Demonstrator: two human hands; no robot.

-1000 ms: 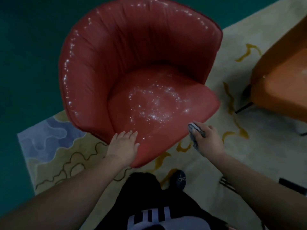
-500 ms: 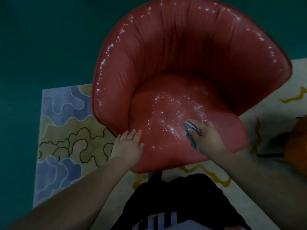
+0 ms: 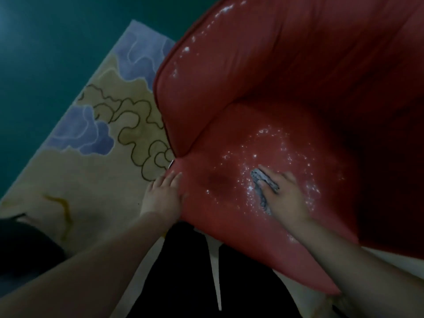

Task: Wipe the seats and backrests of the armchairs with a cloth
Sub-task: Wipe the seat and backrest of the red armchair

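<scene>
A red leather armchair (image 3: 286,92) fills the upper right of the head view, its seat speckled with white spots. My right hand (image 3: 284,196) lies on the middle of the seat and holds a grey cloth (image 3: 261,189) against the leather; the cloth shows at the fingers and along the thumb side. At the seat's front left corner my left hand (image 3: 164,195) rests with its fingers straight on the edge. The tall backrest curves up behind the seat.
A patterned rug (image 3: 96,138) in beige, blue and brown lies under the chair on a dark teal floor (image 3: 46,53). My dark trousers (image 3: 190,271) show at the bottom, close to the seat's front edge.
My right hand has carried the cloth from beside the seat's front edge onto the middle of the seat. The view has swung left and closer; the orange armchair has left the frame.
</scene>
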